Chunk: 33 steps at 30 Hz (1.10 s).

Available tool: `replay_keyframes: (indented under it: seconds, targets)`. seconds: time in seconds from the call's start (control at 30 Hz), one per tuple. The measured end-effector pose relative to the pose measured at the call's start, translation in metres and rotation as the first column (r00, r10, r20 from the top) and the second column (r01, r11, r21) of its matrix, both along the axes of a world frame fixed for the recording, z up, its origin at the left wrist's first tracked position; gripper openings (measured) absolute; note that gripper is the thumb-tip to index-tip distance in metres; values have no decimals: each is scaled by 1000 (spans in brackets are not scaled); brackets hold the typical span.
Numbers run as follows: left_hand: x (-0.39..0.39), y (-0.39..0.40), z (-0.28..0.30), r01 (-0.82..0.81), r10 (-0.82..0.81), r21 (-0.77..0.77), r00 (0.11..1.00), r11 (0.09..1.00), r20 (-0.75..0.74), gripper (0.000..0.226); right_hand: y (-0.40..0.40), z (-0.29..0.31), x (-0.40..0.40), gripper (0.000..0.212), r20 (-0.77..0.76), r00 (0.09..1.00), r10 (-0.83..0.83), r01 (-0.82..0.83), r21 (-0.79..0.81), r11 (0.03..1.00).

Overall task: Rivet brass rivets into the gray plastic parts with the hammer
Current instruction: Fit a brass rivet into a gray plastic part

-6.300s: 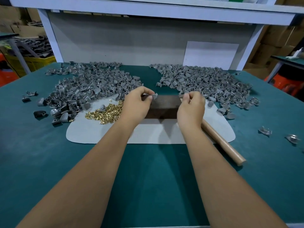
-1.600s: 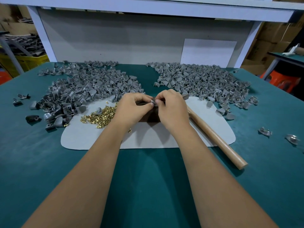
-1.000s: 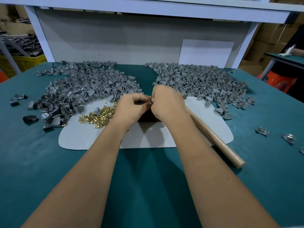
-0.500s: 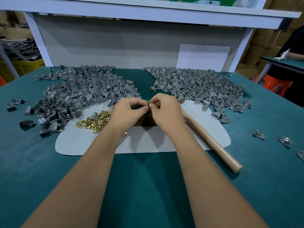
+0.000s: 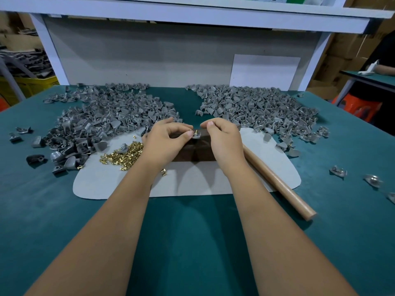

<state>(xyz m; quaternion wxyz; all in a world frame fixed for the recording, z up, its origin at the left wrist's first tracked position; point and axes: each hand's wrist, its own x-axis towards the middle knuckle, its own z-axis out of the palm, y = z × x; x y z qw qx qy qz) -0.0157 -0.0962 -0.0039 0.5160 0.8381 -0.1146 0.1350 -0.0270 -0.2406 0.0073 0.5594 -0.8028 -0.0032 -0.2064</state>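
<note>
A small gray plastic part (image 5: 196,136) with a brass rivet (image 5: 196,131) standing up in it sits on the dark block (image 5: 192,150), and my left hand (image 5: 165,142) pinches it. My right hand (image 5: 224,137) hovers just right of the part, fingers curled, thumb and forefinger together; I cannot tell if it holds anything. The hammer's wooden handle (image 5: 280,184) lies on the table to the right of my right wrist; its head is hidden. Loose brass rivets (image 5: 124,153) lie in a heap left of my left hand.
Two big piles of gray parts lie at the back, the left pile (image 5: 106,118) and the right pile (image 5: 256,110). A pale gray mat (image 5: 106,184) sits under the block on the green table (image 5: 192,242). Stray parts (image 5: 337,170) lie far right.
My hands have drawn a little apart, and the rivet standing in the gray part now shows between them. The hammer has not moved.
</note>
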Motion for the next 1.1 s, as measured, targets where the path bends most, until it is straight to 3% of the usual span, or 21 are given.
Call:
replay_keyframes:
  seconds: [0.63,1.1]
  targets:
    - [2,1,-1,14,-15,36,1000,999,9,10,-1,-4,1,9,16,999,29,-24,-224,974]
    - [-2,-2,4,-55,53,127,998,990,21,18,3,-6,-1,18,135,991,-8,55,-345,937]
